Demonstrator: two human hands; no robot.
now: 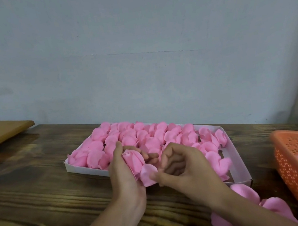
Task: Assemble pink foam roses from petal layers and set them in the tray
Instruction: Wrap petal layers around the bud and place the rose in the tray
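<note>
The widest free room lay on the bare table (31, 183) left of the tray (83, 169), reaching out to the tan board (0, 131) at the far left. Inside the tray, finished roses (128, 136) packed nearly every place. Only a bare strip of floor showed in the near right corner, against the right wall. The left grip (126, 175), curled round a half-made rose (133, 161), and the right grip (184, 166), pinching its outer petal (148, 175), blocked the tray's near edge. On the right, the orange basket (291, 161) stood near the tray, and loose petal layers (248, 192) cluttered the table between them. The wall (137, 58) closed off the far side.
</note>
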